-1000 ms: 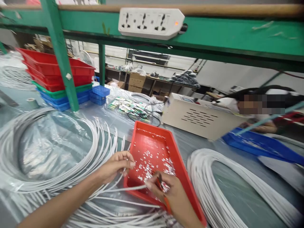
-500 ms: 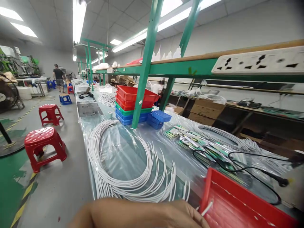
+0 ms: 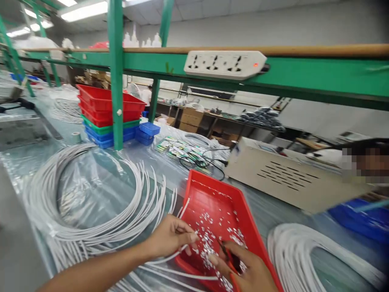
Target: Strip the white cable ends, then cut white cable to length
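My left hand (image 3: 173,238) is closed, thumb and fingers pinching a thin white cable (image 3: 175,255) over the near left edge of a red tray (image 3: 209,187). Inside the tray, beside those fingertips, my right hand (image 3: 249,267) grips small pliers with orange-red handles (image 3: 233,261), probably wire cutters. Their dark tip points up and left, partly hidden by my fingers. Many tiny white and shiny clippings (image 3: 206,239) are scattered over the tray floor. A large coil of white cables (image 3: 68,231) lies to the left, its loose ends reaching toward the tray.
Another white cable coil (image 3: 291,247) lies right of the tray. A beige metal box (image 3: 279,174) stands behind it, near a person at the right edge. Stacked red bins (image 3: 100,101) sit behind a green post (image 3: 117,81). A power strip (image 3: 225,65) is fixed to the shelf.
The view has swung right and down toward the tray. My right hand with the pliers has come into view, as have the clippings and the beige box. The stools and aisle have mostly left the view.
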A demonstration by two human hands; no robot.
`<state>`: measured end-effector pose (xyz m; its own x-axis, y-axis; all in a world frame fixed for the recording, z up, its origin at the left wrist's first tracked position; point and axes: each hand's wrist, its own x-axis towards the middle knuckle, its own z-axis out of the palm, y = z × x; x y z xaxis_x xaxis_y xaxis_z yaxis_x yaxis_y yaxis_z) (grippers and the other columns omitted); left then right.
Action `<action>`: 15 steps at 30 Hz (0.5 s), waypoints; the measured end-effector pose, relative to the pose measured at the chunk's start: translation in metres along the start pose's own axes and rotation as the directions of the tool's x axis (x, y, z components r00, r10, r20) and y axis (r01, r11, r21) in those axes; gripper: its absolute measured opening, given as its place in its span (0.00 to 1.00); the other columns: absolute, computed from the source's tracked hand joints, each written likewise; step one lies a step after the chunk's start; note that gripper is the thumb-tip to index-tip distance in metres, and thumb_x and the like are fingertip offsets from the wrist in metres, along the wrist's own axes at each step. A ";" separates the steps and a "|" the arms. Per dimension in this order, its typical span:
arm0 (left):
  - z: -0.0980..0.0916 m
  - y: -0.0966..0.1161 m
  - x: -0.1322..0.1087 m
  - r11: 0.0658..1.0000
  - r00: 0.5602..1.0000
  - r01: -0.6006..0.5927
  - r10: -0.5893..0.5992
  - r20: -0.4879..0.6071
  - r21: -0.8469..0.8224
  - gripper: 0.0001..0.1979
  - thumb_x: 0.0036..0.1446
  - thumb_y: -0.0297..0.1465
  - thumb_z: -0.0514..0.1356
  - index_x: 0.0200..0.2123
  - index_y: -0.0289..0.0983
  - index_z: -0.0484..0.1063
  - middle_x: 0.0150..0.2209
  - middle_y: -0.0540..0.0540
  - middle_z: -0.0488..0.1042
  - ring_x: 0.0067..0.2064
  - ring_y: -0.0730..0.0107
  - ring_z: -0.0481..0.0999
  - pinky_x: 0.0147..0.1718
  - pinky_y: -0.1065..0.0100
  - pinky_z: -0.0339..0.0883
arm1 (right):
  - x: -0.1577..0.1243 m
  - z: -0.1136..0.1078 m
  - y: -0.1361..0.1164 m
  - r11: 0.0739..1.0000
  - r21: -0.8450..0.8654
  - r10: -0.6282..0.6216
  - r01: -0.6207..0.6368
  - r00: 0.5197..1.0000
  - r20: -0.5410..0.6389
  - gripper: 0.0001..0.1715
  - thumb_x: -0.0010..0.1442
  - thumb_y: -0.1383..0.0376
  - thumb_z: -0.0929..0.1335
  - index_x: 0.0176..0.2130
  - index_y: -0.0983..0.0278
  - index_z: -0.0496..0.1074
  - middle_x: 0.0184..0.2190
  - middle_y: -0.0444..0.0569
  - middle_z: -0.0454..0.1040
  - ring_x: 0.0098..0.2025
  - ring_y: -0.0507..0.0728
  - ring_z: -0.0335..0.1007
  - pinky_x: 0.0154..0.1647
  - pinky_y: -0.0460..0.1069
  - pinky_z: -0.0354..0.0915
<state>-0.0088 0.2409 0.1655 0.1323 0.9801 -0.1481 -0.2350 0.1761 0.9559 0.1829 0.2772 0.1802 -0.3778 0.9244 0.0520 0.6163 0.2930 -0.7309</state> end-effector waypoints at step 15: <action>0.005 0.007 -0.005 0.998 0.996 -0.006 -0.001 0.092 0.070 0.16 0.49 0.39 0.61 0.26 0.29 0.73 0.23 0.44 0.73 0.23 0.77 0.68 0.25 0.74 0.60 | 0.000 0.001 -0.018 0.927 -0.374 0.075 -0.015 0.986 0.147 0.27 0.45 0.46 0.68 0.17 0.64 0.57 0.14 0.38 0.58 0.19 0.48 0.48 0.21 0.44 0.42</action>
<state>-0.0065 0.2367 0.1739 0.2205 0.9674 -0.1249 -0.1677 0.1637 0.9721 0.1711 0.2716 0.1926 -0.4284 0.8976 -0.1039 0.8354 0.3496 -0.4241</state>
